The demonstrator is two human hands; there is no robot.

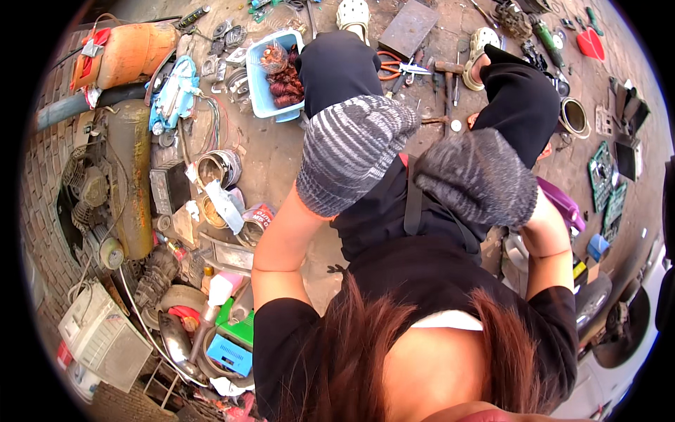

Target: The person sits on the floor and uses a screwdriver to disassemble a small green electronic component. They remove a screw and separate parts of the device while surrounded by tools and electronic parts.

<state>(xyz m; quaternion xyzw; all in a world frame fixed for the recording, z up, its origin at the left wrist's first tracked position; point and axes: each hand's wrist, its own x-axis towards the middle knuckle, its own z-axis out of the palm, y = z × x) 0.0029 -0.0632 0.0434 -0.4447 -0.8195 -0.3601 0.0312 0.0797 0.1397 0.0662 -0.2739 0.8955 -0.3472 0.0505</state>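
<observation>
Grey striped knit gloves cover both my hands, which are raised above my lap. My left hand [355,151] has a rounded, closed outline, its fingers curled down on the far side. Close to it on the right, my right hand [478,176] is also closed, with its back facing up. Whatever is inside either hand is hidden. A small red patch shows in the gap between them. On the ground past my left hand stands a light blue basin [259,91] holding coils of copper wire [285,81]. Orange-handled snips [402,67] and a hammer [450,67] lie between my feet.
A flat metal plate [408,28] lies beyond the snips. Left are an orange tank [137,55], a long rusty cylinder [131,179], open cans [211,169] and a blue meter-like box [230,354]. Right are a metal ring [575,117], green tool cases [602,169] and a purple object [561,204].
</observation>
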